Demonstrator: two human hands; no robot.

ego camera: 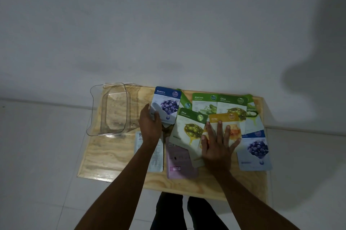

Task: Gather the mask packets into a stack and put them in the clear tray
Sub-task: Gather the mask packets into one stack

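Several mask packets lie spread over a small wooden table [104, 162]. My left hand [149, 126] grips the lower left corner of a Blueberry packet [167, 105], tilted up off the table. My right hand [218, 144] lies flat with spread fingers on a yellow Honey packet [225, 118], which overlaps an Olive packet [188, 128]. Behind them sit an Aloe Vera packet [203, 103] and a second Olive packet [233, 105]. Another Blueberry packet [255, 152] lies at the right, a pink packet [179, 160] near the front. The clear tray [109, 110] stands empty at the far left.
A white packet [156, 158] lies face down under my left forearm. The table stands against a pale wall, on a light tiled floor [37, 154]. My legs show below the table's front edge.
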